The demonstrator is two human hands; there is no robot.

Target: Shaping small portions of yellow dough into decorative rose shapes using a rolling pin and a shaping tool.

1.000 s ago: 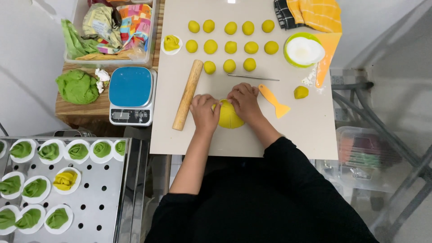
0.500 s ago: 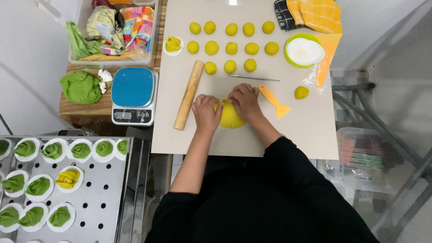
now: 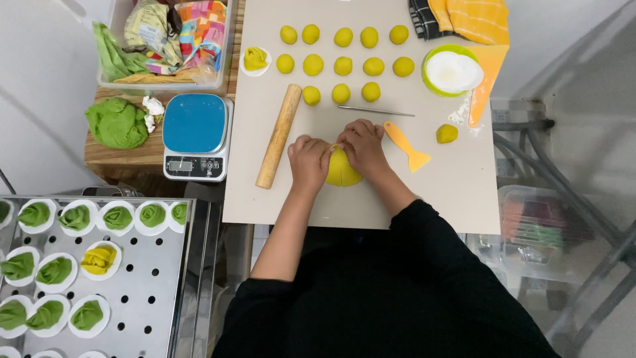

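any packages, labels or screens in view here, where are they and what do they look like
Snack packets: in the clear bin at top left; crumpled, one pale yellow-green, one with red, orange and blue patches.
Scale display: small grey rectangular screen on the front strip of the blue-topped white kitchen scale, left of the board; readout too small to tell.
No signs or other labels show.

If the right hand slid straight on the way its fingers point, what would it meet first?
The right hand, resting on the flat yellow dough piece, points up the board. The thin metal rod lies just beyond its fingertips, so that likely comes first, before the rows of yellow dough balls.
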